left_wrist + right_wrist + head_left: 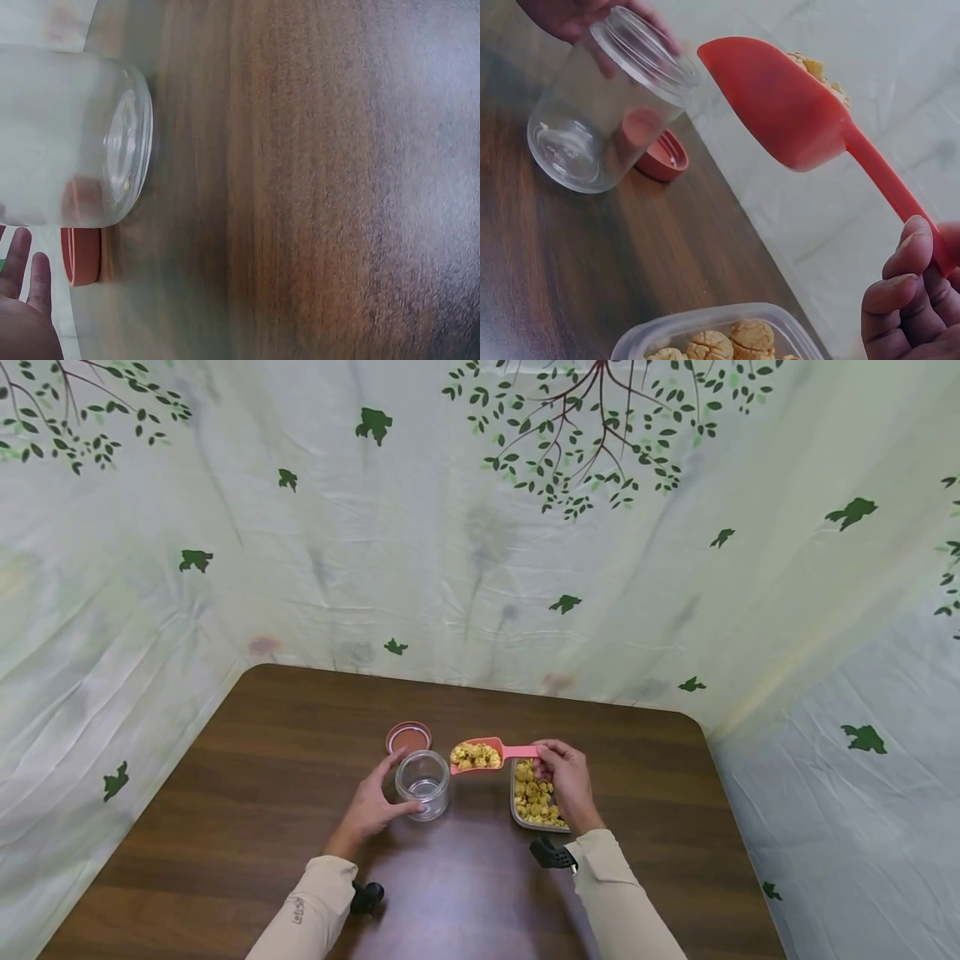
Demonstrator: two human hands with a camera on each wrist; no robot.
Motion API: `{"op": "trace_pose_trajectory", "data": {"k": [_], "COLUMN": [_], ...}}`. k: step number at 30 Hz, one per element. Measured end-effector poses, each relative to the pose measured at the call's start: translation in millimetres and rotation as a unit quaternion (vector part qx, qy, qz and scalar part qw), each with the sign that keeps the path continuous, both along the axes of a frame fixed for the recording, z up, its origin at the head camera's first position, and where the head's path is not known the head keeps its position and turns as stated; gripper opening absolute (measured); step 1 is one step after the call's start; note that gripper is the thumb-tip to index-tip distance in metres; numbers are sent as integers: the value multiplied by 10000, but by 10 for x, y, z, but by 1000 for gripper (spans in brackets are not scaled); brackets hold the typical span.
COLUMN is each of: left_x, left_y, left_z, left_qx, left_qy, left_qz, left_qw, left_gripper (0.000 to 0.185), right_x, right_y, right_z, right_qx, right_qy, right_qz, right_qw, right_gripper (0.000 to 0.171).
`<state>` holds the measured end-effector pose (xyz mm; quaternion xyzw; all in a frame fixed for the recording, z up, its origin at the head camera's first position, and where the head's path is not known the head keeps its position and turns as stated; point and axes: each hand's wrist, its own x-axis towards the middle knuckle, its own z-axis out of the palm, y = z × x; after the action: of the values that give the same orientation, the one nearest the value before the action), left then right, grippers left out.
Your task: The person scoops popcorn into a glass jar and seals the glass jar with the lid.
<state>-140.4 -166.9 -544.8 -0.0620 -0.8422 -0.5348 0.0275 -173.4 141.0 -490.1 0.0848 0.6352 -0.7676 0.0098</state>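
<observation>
My left hand (371, 806) grips a clear glass jar (423, 789) near its rim, thumb on the near side and fingers on the far side. Only a few crumbs show in the jar (592, 127). The right hand (566, 777) pinches the handle of a coral-red scoop (519, 751) filled with caramel popcorn (476, 756). Held up level, the scoop has its tip right beside the jar's rim in the head view. Under the right hand stands a clear plastic container (517, 814) with more round popcorn pieces (711, 346).
A round red-brown lid (408, 737) lies on the wooden table (315, 735) just behind the jar. Patterned white cloth (450, 543) hangs behind the table and along both sides. Dark bands (553, 853) circle both wrists.
</observation>
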Motion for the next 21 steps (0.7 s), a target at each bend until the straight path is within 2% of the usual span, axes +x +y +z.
{"op": "trace_pose_trajectory", "data": {"k": [12, 19, 21], "left_x": [-11, -15, -15], "left_y": [43, 45, 53], "left_z": [-31, -61, -58], "left_qx": [65, 608, 643], "left_qy": [-161, -215, -267], "left_qz": [21, -159, -167], "left_qw": [9998, 9978, 9974], "left_gripper": [89, 87, 86], "right_x": [32, 48, 52], "right_y": [-143, -204, -218], "right_z": [-3, -1, 1], "right_qx": [-171, -117, -121], "right_qy": [129, 143, 146], "right_qz": [184, 245, 260], "right_qw": [9996, 9995, 9995], "right_gripper": [17, 20, 21]}}
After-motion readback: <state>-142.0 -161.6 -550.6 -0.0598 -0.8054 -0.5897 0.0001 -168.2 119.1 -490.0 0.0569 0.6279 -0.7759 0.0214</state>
